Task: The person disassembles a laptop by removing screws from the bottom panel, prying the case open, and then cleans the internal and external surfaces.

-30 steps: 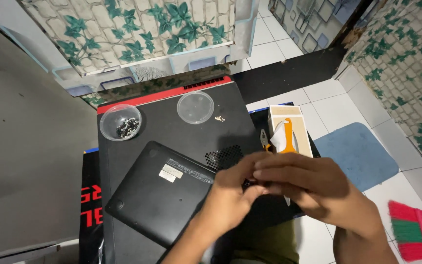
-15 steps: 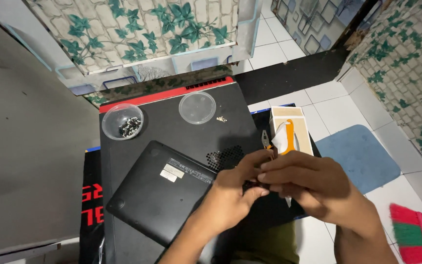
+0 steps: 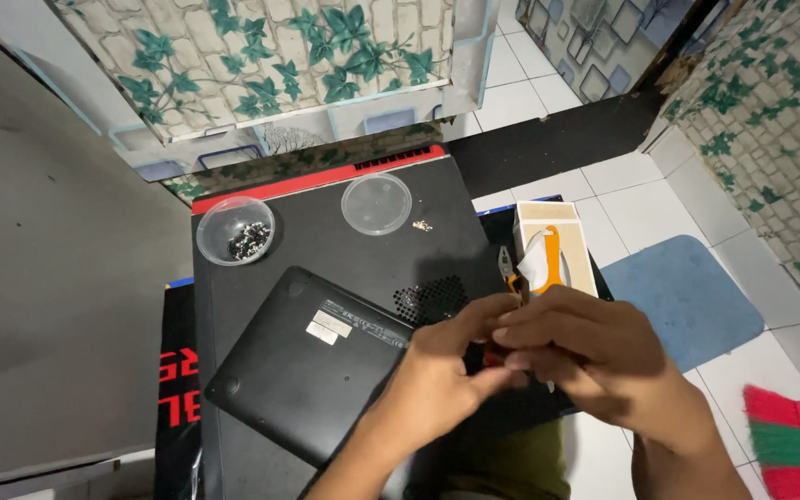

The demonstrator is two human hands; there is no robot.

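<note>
Comparing with a second earlier, both hands had stayed put: left hand (image 3: 442,384) and right hand (image 3: 594,356) remained clamped together on a small red-handled tool (image 3: 493,356) above the flat black laptop underside (image 3: 326,361).

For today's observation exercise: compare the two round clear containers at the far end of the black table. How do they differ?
The left dish holds a heap of small dark screws; the right dish looks empty. The left dish sits near the table's left edge, the right dish nearer the middle, with a few loose bits lying beside it. The left dish looks deeper, the right dish flatter, perhaps a lid. Both are round, clear plastic and upright on the table.
</note>
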